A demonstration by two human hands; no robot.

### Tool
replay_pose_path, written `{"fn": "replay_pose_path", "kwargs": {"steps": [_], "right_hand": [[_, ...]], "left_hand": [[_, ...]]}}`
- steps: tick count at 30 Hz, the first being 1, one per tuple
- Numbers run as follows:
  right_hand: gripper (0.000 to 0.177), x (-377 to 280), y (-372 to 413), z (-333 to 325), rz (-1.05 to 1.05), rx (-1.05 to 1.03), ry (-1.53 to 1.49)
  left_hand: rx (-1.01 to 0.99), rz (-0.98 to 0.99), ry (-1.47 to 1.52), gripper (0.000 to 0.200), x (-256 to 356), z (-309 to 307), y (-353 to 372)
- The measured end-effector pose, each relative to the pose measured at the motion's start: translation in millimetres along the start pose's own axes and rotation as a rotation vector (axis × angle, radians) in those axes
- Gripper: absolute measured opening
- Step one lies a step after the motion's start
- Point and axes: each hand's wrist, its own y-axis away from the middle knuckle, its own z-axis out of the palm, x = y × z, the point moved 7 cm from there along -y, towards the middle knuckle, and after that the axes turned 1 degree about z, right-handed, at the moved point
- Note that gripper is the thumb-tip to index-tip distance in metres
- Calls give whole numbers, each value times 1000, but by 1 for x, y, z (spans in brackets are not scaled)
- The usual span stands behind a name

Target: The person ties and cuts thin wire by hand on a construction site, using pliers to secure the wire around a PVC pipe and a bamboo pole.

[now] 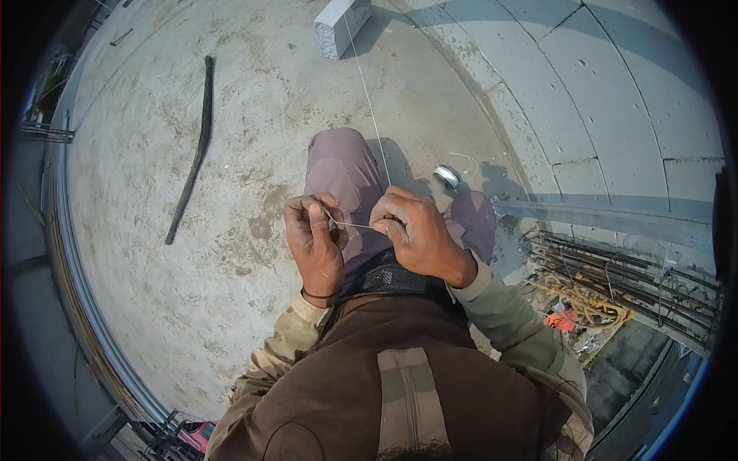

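A thin white string (pixel 367 96) runs from a pale block (pixel 340 29) at the top down to my right hand (pixel 415 232), whose fingers are closed on it. From there a short stretch of string crosses to my left hand (pixel 314 240). My left fingers pinch a small thin dark piece (pixel 328 213) with the string's end at it. Both hands are above my lap, a little apart. On the floor beyond my right knee lies a small spool (pixel 447 177) with a loose curl of string beside it.
A dark stick-like strip (pixel 201 150) lies on the concrete floor at the left. A wall of grey blocks (pixel 592 92) stands at the right. Below it are rebar rods (pixel 615 273), a metal bar (pixel 600 217), yellow rope (pixel 588 303) and an orange scrap (pixel 562 320). Pipes edge the left side.
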Motion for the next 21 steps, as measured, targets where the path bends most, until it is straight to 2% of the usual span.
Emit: {"fn": "replay_pose_path", "kwargs": {"steps": [4,7,12,18,21], "right_hand": [[9,-1,-2,-5,-13,24,19],[10,-2,-10,-13,-48,80,20],[15,-9,-24,-19,-223,211,280],[18,3,-20,-7,-198,305,310],[18,13,-11,-1,-151,250,304]], "left_hand": [[-64,14,55,13,2,7,-1],[-15,-4,-69,13,-10,2,-2],[16,-134,-119,13,-34,4,3],[64,-82,-70,13,-35,-5,-4],[44,-56,32,15,-33,-6,-10]]}}
